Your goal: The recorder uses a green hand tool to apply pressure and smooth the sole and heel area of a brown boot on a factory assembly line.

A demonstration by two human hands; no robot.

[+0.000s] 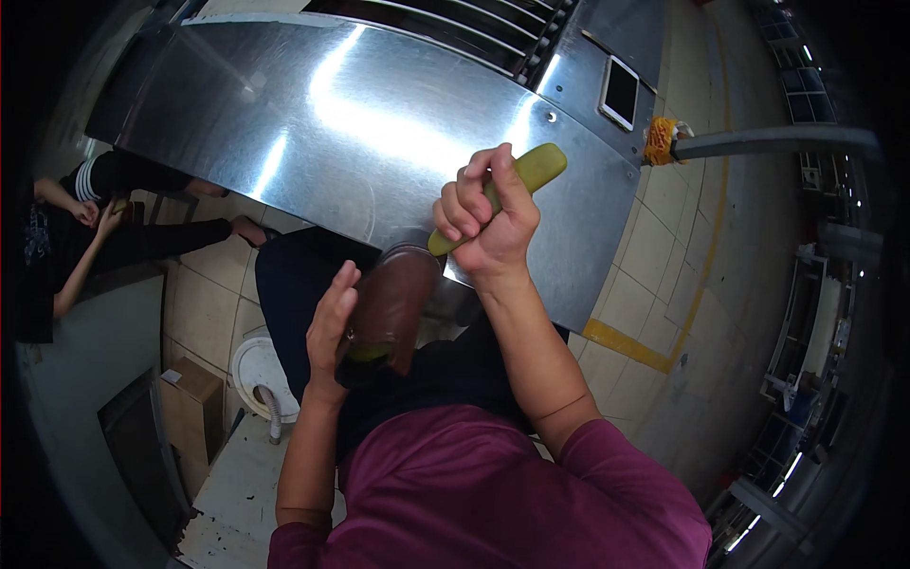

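Observation:
My right hand [488,213] is wrapped round an olive-green bar [542,169] with rounded ends, held slantwise over the near edge of the metal table. The bar's lower end comes close to a dark brown leather piece [396,292], which looks like a shoe upper with its rounded end at the table edge. Something green [368,353] shows in the opening at its near end. Along the left side of the leather piece lies my left hand [330,327], fingers stretched out and touching or nearly touching it; its thumb is not clear.
The shiny metal table [227,104] has a roller rack [455,33] at its far side and a phone [621,92] at far right. A grey bar with orange wrapping [662,142] juts in. Lower left are a cardboard box [192,408] and a co-worker [57,247].

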